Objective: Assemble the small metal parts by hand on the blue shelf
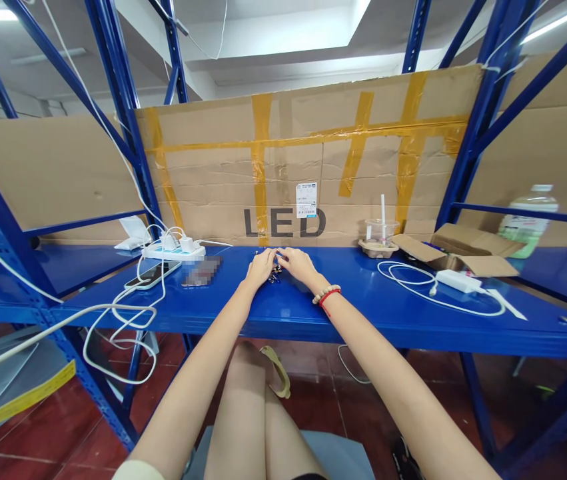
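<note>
My left hand and my right hand come together over the middle of the blue table. Their fingers bend inward and the fingertips nearly meet. Between and just under them lies a small cluster of shiny, dark and gold-coloured metal pieces, partly covered by the fingers and too small to name. Both hands look closed, with the fingertips at these pieces; which piece each one grips is hidden. A beaded bracelet and a red cord circle my right wrist.
Left on the table are a power strip with chargers, a phone and looping white cables. On the right stand a plastic cup in a carton holder, an opened cardboard box, a white adapter and a bottle. Cardboard closes the back.
</note>
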`<action>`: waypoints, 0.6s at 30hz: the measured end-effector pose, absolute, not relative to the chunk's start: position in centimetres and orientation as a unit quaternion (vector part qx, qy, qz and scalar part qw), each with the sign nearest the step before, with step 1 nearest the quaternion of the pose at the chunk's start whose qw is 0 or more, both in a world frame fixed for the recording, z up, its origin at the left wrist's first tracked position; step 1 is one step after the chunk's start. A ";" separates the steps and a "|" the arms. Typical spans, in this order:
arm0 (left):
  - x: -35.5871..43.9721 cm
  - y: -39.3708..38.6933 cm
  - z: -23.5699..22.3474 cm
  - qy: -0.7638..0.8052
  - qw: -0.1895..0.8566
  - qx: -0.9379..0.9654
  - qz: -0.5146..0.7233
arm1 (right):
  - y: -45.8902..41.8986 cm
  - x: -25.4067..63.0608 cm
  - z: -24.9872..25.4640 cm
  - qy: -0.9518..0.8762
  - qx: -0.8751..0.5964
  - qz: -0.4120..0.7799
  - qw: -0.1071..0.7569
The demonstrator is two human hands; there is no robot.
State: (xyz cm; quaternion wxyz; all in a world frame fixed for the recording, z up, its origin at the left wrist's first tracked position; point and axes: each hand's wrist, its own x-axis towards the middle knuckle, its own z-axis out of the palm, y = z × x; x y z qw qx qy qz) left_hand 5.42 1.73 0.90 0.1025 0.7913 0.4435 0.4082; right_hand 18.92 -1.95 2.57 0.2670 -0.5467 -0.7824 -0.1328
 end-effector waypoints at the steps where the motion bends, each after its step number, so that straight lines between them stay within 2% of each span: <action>1: 5.4 1.8 0.9 0.440 0.102 0.792 0.411 | -2.0 18.9 2.6 -0.783 -0.546 -0.135 0.267; 13: 5.6 1.7 1.1 0.410 0.113 0.787 0.447 | -2.0 18.9 2.7 -0.773 -0.532 -0.158 0.307; 18: 5.8 2.0 1.0 0.381 0.150 0.778 0.477 | -1.8 18.8 2.6 -0.766 -0.526 -0.159 0.334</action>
